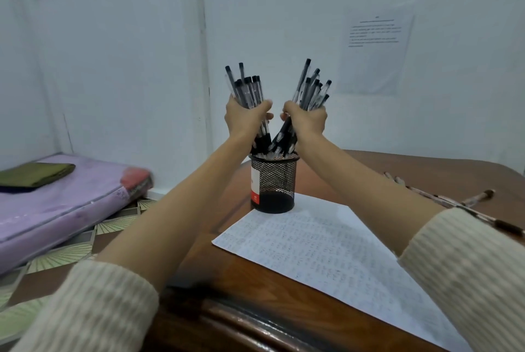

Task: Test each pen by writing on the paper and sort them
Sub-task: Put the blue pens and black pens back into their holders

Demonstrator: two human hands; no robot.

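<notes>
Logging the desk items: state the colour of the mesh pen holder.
The pen holder is black mesh, with a red-and-white label; head view.

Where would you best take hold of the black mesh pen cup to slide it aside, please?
Probably round its wall at mid-height, coming from the near side. The mesh cup stands upright and round, easy to wrap, while its mouth is blocked by the pen bundles that the left hand and right hand hold over it.

Wall notice (pixel 375 50) blurred, paper (pixel 326 246) handwriting illegible
</notes>
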